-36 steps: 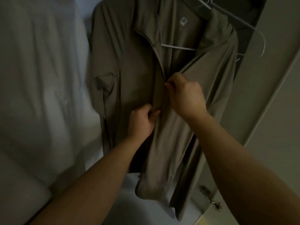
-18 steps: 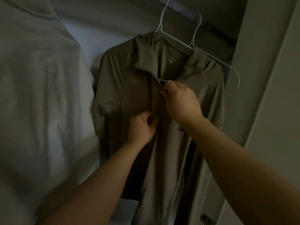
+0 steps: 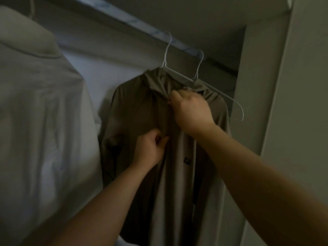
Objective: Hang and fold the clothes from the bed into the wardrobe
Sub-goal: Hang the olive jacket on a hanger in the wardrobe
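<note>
**Jacket up on a hanger, both hands on its front**

Peeking into the wardrobe [image 3: 257,86] here, pretty dim in there. Olive jacket [image 3: 134,112] on a white hanger [image 3: 166,57], hooked over the rail [image 3: 124,17] up top, toward the right end of the wardrobe. Hangs front-out, with the collar [image 3: 154,80] slumped and bunched at the neck and a small dark logo [image 3: 186,161] on the chest. Runs out of view at the bottom, so no hem to see.

Left hand [image 3: 150,151] down at mid-chest, pinching a fold of the jacket's front between thumb and curled fingers, right along the centre line. Right hand [image 3: 190,110] higher up, just under the collar, fingers curled in and pinching the front edge there. Can't make out the pinched bit itself, too dark and a little blurred. Bare forearms reaching up from the bottom corners, the right one crossing in front of the jacket's side.

Spare hanger [image 3: 199,65] just beside the first on the same rail, bare wire, poking out past the jacket's shoulder toward the wardrobe wall. Can't tell whether touching the fabric or just in front of it.

Big white top [image 3: 40,103] hanging on the left, close to the camera, filling that whole side and sitting just beside the jacket's sleeve.
</note>
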Demonstrator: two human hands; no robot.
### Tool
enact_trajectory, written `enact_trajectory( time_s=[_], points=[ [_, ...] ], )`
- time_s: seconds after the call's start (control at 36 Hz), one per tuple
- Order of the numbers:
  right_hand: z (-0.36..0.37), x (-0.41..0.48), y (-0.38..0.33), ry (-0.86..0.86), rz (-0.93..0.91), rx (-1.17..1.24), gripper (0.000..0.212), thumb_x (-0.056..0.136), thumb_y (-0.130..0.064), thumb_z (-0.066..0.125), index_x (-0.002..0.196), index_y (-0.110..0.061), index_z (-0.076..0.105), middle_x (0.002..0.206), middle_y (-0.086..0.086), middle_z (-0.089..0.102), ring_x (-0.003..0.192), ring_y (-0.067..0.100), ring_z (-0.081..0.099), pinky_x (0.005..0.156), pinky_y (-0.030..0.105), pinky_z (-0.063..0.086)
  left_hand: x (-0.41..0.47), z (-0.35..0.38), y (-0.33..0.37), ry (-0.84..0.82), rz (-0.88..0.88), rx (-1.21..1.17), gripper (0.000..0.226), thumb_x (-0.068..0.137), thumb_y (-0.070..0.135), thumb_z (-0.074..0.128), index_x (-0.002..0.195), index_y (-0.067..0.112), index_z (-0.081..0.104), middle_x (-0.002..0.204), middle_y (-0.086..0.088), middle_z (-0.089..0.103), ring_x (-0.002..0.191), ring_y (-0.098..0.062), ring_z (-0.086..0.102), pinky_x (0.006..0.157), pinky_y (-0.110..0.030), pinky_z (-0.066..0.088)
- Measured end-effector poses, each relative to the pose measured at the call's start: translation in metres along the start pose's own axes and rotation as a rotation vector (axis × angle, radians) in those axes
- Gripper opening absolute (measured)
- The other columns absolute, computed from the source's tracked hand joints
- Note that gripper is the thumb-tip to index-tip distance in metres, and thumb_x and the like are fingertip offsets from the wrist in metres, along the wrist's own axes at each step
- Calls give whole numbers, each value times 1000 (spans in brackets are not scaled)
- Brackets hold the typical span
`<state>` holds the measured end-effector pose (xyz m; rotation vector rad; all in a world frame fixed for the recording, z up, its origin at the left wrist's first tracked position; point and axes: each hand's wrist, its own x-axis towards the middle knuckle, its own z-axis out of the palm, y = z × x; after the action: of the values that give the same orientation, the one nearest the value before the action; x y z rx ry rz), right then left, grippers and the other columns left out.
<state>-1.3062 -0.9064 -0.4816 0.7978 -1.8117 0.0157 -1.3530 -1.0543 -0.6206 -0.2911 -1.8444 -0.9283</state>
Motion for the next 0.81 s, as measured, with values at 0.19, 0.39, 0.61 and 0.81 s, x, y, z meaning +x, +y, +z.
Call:
enact_trajectory(
  time_s=[0.19,0.39,0.61,0.81],
  points=[
    [-10,33,12,91,28,-44,16,97,-19,55,109,-11,61,89,9,62,75,24,56,71,35,42,-1,3,7,-152,0,-13,41,88,25,72,60,39,46,62,24,53,54,6,48,50,-7,33],
    [-3,9,33,172,205,-88,30,95,-43,54,114,-20,56,106,5,64,98,27,60,85,42,46,38,-23,10,-247,-7,14,33,79,61,46,81,35,67,75,14,68,70,1,62,60,-21,45],
    [-9,-3,62,-176,666,-11,64,94,-71,32,109,-16,59,106,9,64,96,28,62,89,48,52,142,-59,1,284,-209,200,28,95,27,55,121,18,58,126,-10,57,117,-31,52,96,-40,42],
    [3,-4,82,-309,728,373,39,105,-47,30,85,-25,56,81,2,61,75,17,61,60,30,40,194,-76,-30,-5,-319,173,54,100,53,41,148,29,42,152,-11,41,137,-36,40,115,-48,34]
  ],
)
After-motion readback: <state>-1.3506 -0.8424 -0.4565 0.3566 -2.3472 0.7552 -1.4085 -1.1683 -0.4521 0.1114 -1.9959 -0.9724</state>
